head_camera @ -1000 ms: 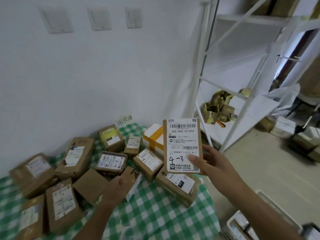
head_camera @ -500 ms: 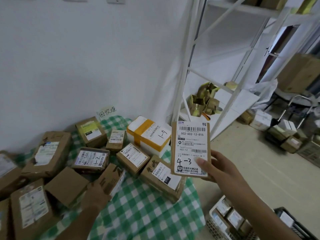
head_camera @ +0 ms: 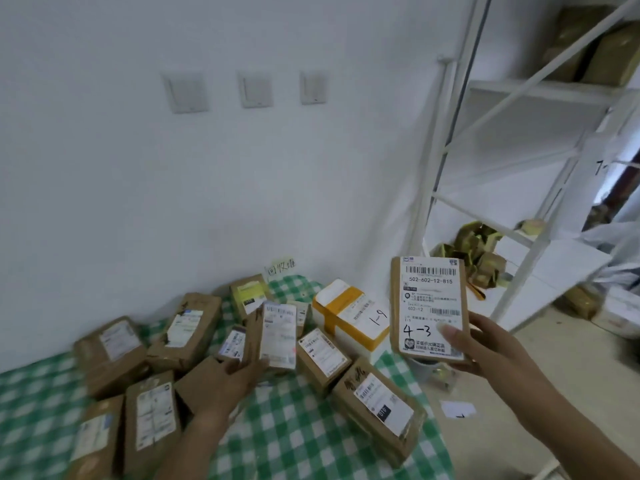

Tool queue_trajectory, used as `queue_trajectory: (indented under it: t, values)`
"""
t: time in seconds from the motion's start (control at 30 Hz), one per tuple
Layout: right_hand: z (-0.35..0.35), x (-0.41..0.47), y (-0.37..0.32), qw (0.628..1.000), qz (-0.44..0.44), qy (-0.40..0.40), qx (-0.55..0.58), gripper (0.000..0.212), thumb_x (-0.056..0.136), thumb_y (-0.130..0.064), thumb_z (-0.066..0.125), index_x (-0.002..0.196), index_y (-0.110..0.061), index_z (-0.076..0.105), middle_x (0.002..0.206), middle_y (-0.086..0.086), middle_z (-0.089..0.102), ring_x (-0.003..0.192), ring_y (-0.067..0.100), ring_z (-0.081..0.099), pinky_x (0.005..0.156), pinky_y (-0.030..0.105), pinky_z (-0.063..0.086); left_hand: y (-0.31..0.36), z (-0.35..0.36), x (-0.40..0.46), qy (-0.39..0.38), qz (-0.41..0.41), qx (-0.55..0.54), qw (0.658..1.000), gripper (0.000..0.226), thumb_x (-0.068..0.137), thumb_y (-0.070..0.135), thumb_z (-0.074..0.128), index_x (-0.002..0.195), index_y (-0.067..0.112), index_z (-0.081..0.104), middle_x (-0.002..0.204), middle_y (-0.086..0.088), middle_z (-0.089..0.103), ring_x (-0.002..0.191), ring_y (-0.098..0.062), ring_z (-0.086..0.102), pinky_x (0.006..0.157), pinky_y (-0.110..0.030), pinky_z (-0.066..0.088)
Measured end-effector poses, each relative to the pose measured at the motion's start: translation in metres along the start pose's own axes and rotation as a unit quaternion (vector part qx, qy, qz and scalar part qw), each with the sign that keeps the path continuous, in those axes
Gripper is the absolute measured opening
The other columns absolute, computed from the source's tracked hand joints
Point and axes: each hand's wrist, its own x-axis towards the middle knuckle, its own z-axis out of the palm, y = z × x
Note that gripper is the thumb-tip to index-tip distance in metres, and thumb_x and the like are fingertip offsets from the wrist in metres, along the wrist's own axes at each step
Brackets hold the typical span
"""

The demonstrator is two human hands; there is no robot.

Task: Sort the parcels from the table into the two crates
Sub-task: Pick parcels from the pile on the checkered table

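Observation:
My right hand (head_camera: 485,351) grips a flat brown parcel (head_camera: 427,306), label facing me, marked "4-3", held upright past the table's right edge. My left hand (head_camera: 225,382) holds a second brown parcel (head_camera: 275,336) upright above the pile, its white label toward me. Several more brown parcels lie on the green checked tablecloth (head_camera: 294,434), among them one with a black tag (head_camera: 379,403) at the front right and a white box with orange tape (head_camera: 349,315) marked "1-9". No crate is in view.
A white wall rises behind the table. A white metal shelf rack (head_camera: 519,237) stands to the right, with crumpled yellow-brown packaging (head_camera: 474,251) on its low shelf. Boxes sit on the floor at far right (head_camera: 588,299). A scrap of white paper (head_camera: 457,408) lies on the floor.
My left hand has lifted a parcel off the pile and turned it upright. The view tilted upward, so the crates at the bottom right dropped out of sight. The "4-3" parcel stays in my right hand.

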Motion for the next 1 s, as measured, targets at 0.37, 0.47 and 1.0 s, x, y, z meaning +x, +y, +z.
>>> queue_trajectory:
  t: [0.37,0.47,1.0]
  values:
    - [0.042,0.018,-0.105,0.985,-0.149,-0.059,0.072,0.078,0.069,-0.049,0.075,0.141,-0.028,0.052,0.105,-0.008,0.079,0.094,0.014,0.077,0.08,0.037,0.061,0.164,-0.049,-0.176,-0.006,0.206,-0.187,0.961,0.069,0.066,0.041,0.084,0.127,0.012,0.069,0.112,-0.006,0.079,0.094,-0.025,0.065,0.085,-0.037,0.051]
    - [0.051,0.011,-0.134,0.975,-0.183,-0.084,0.093,0.076,0.068,-0.051,0.075,0.137,-0.028,0.056,0.107,-0.005,0.079,0.096,0.016,0.076,0.087,0.043,0.059,0.184,-0.06,-0.205,-0.007,0.25,-0.201,0.947,0.078,0.07,0.034,0.094,0.136,0.01,0.061,0.12,-0.008,0.077,0.113,-0.029,0.07,0.098,-0.041,0.053]
    - [0.071,-0.028,-0.231,0.927,-0.299,-0.195,0.112,0.076,0.069,-0.054,0.079,0.137,-0.035,0.051,0.11,-0.004,0.078,0.099,0.02,0.076,0.078,0.025,0.062,0.223,-0.101,-0.287,0.047,0.413,-0.249,0.875,0.111,0.039,0.055,0.104,0.134,0.016,0.061,0.12,-0.009,0.077,0.111,-0.023,0.074,0.08,-0.022,0.061]
